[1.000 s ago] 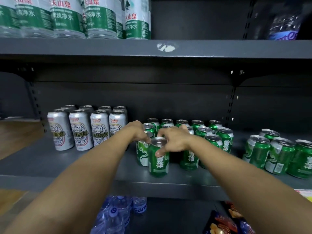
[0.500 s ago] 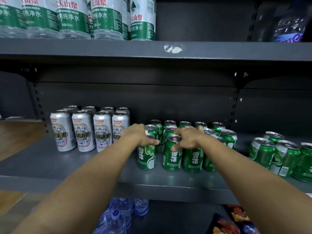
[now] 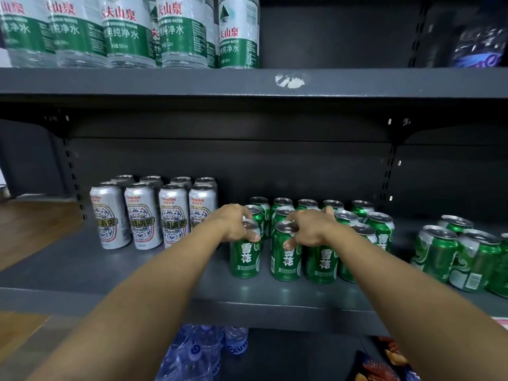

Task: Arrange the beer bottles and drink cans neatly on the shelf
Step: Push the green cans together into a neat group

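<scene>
Two hands work the green cans standing upright near the front edge of the middle shelf [image 3: 165, 273]. Left hand [image 3: 235, 224] curls over the top of the leftmost front green can [image 3: 244, 257], fingers wrapped round its rim. Right hand [image 3: 309, 226] grips the top of the third front can [image 3: 321, 264], its thumb touching the second front can [image 3: 286, 254] just beside it. These cans are glossy green with white characters and silver lids, packed in rows running toward the back of the shelf.

Silver cans [image 3: 143, 215] stand in two tidy rows toward the shelf's left end, apart from the green block. A loose cluster of green cans [image 3: 456, 257] sits near the right end, cut off by the frame edge. The hands hide the lids beneath them, and the back-row labels are hidden. Water bottles [image 3: 129, 31] line the upper shelf, their tops cropped.
</scene>
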The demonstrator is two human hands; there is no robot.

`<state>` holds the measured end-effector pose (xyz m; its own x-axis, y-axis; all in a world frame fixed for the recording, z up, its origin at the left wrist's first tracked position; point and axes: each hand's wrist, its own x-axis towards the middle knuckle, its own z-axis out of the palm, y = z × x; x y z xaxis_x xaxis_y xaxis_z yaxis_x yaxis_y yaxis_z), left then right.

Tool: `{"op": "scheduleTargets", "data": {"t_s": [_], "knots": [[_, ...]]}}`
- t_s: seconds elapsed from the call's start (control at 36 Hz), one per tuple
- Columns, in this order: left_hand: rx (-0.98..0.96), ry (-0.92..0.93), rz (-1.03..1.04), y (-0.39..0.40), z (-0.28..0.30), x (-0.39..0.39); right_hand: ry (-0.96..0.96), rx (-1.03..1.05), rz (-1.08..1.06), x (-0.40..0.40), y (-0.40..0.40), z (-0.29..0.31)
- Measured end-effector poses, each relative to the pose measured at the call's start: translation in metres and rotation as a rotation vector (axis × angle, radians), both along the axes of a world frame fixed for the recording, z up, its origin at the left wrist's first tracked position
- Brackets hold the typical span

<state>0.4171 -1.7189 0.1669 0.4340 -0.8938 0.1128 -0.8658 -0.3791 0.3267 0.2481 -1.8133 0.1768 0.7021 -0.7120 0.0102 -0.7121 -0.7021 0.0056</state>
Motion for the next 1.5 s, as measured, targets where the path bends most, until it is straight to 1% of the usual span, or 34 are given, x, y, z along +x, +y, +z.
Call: {"op": "scheduleTargets", "data": {"t_s": [0.08, 0.22, 0.28, 0.31, 0.33, 0.36, 0.39, 0.44, 0.5, 0.56, 0.58, 0.69, 0.81, 0.86, 0.92, 1.06, 1.11, 1.14, 1.19, 1.22, 1.25, 1.28, 1.33, 1.39, 1.44, 1.5], "knots": [[-0.006, 0.006, 0.017, -0.001, 0.000, -0.002, -0.025, -0.016, 0.005, 0.002, -0.001, 0.001], [0.034, -0.006, 0.009, -0.002, 0.001, -0.003, 0.011, -0.026, 0.003, 0.010, -0.002, 0.002], [0.061, -0.030, 0.005, -0.002, 0.002, -0.005, 0.010, 0.057, 0.010, 0.006, -0.005, 0.006], [0.056, -0.046, 0.003, -0.003, 0.002, -0.007, -0.032, 0.139, 0.007, 0.002, -0.008, 0.009], [0.026, -0.066, 0.002, -0.004, 0.003, -0.009, -0.086, 0.207, -0.003, -0.003, -0.012, 0.012], [-0.023, -0.085, 0.002, -0.006, 0.004, -0.013, -0.124, 0.216, -0.020, -0.011, -0.015, 0.017], [-0.079, -0.106, -0.004, -0.008, 0.006, -0.017, -0.131, 0.170, -0.045, -0.018, -0.019, 0.021], [-0.134, -0.154, -0.056, -0.015, 0.009, -0.027, -0.052, 0.059, -0.098, -0.036, -0.025, 0.027], [-0.083, -0.218, -0.137, -0.023, 0.012, -0.039, 0.011, 0.088, -0.120, -0.054, -0.031, 0.027], [0.010, -0.277, -0.197, -0.030, 0.013, -0.051, 0.027, 0.143, -0.122, -0.067, -0.036, 0.023], [0.039, -0.296, -0.215, -0.034, 0.012, -0.057, 0.032, 0.134, -0.114, -0.071, -0.036, 0.020], [0.012, -0.283, -0.282, -0.048, 0.007, -0.082, 0.030, 0.055, -0.080, -0.077, -0.040, 0.007], [0.069, -0.321, -0.373, -0.063, 0.001, -0.106, 0.025, 0.115, -0.109, -0.090, -0.054, 0.006], [0.121, -0.354, -0.380, -0.068, -0.001, -0.114, 0.059, 0.039, -0.143, -0.099, -0.057, 0.007], [0.129, -0.364, -0.361, -0.071, -0.004, -0.118, 0.060, -0.046, -0.158, -0.104, -0.057, 0.006], [0.092, -0.403, -0.307, -0.075, -0.008, -0.120, 0.009, -0.109, -0.151, -0.106, -0.065, -0.007], [0.085, -0.390, -0.290, -0.077, -0.009, -0.120, -0.013, -0.112, -0.132, -0.108, -0.064, -0.007], [0.084, -0.383, -0.289, -0.077, -0.009, -0.120, -0.054, -0.081, -0.125, -0.112, -0.065, -0.006], [0.077, -0.368, -0.300, -0.079, -0.008, -0.121, -0.238, 0.000, -0.157, -0.124, -0.069, -0.003], [0.058, -0.346, -0.305, -0.080, -0.007, -0.123, -0.345, -0.004, -0.202, -0.132, -0.074, 0.000], [0.032, -0.321, -0.309, -0.081, -0.005, -0.125, -0.413, -0.049, -0.262, -0.141, -0.080, 0.002], [0.005, -0.304, -0.315, -0.083, -0.004, -0.127, -0.416, -0.111, -0.330, -0.151, -0.087, 0.003], [-0.024, -0.300, -0.332, -0.088, -0.003, -0.135, -0.277, -0.173, -0.451, -0.170, -0.098, 0.002], [-0.023, -0.313, -0.359, -0.093, -0.004, -0.145, -0.115, -0.135, -0.523, -0.185, -0.104, 0.000], [-0.017, -0.330, -0.389, -0.099, -0.007, -0.155, -0.016, -0.111, -0.548, -0.195, -0.109, -0.002], [-0.004, -0.330, -0.413, -0.104, -0.011, -0.163, 0.063, -0.126, -0.528, -0.203, -0.112, -0.004]]}}
